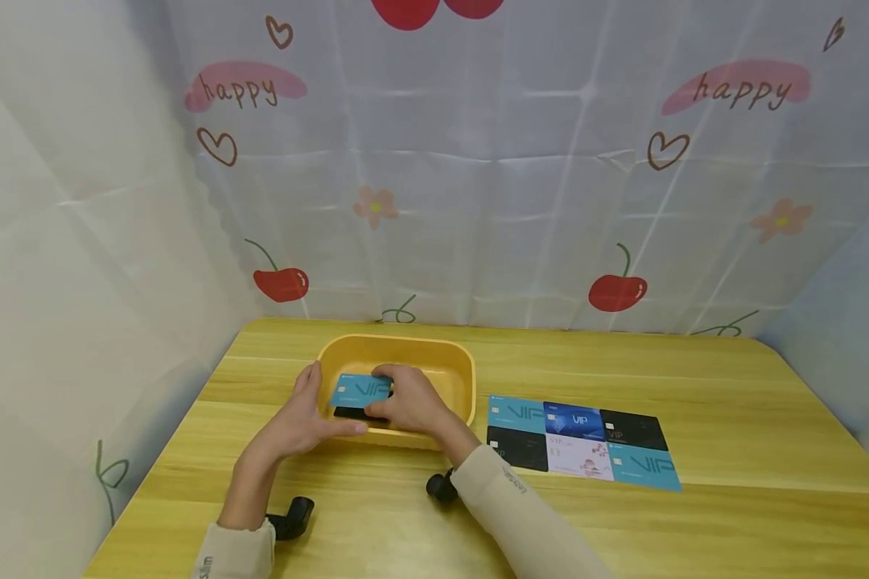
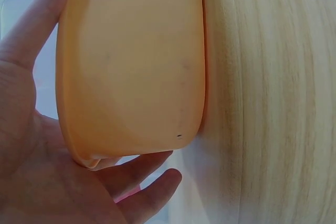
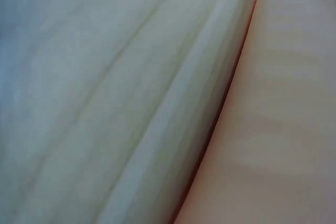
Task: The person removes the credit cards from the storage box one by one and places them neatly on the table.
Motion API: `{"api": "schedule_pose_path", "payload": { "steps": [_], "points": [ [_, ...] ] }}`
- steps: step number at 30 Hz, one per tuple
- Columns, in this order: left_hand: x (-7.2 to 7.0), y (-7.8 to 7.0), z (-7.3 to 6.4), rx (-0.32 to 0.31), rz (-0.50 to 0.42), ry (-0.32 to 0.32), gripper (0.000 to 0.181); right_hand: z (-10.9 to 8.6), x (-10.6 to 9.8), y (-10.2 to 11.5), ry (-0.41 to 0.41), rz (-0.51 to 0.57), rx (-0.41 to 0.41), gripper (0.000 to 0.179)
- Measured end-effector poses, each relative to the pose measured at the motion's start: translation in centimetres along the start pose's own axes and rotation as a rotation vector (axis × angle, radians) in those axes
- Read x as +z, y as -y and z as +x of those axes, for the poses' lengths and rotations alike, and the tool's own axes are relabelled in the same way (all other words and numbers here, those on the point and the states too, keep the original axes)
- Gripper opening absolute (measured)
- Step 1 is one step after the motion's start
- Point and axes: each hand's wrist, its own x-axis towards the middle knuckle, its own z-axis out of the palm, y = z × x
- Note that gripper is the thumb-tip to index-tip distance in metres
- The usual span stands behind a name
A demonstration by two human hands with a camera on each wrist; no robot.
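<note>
A yellow plastic bin (image 1: 398, 342) stands on the table, holding a light-blue VIP card (image 1: 355, 389) with a black card (image 1: 349, 413) partly hidden beneath it. My left hand (image 1: 300, 422) grips the bin's near-left corner, thumb along the front rim and fingers around the left end. The left wrist view shows this hand (image 2: 58, 177) wrapped about the bin's end wall (image 2: 131, 66). Reaching over the front rim, my right hand (image 1: 414, 400) pinches the light-blue card at its right end. Only the bin's outer wall (image 3: 283, 103) and the table fill most of the right wrist view.
To the right of the bin, several cards lie in two rows: light-blue (image 1: 514, 413), dark-blue (image 1: 574, 420), black (image 1: 633, 430), another black (image 1: 517, 449), pink-white (image 1: 578, 457) and another light-blue (image 1: 644, 466). A patterned curtain (image 1: 478, 201) hangs behind the wooden table (image 1: 731, 410).
</note>
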Motion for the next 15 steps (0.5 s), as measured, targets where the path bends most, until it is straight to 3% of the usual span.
{"api": "schedule_pose_path", "payload": {
  "steps": [9, 15],
  "points": [
    [-0.2, 0.3, -0.2, -0.003, 0.005, -0.017, 0.134, -0.3, 0.2, 0.4, -0.003, 0.03, -0.028, 0.053],
    [0.2, 0.2, 0.1, 0.02, -0.001, -0.019, 0.134, -1.9, -1.0, 0.5, -0.038, 0.03, -0.059, 0.054]
  ]
}}
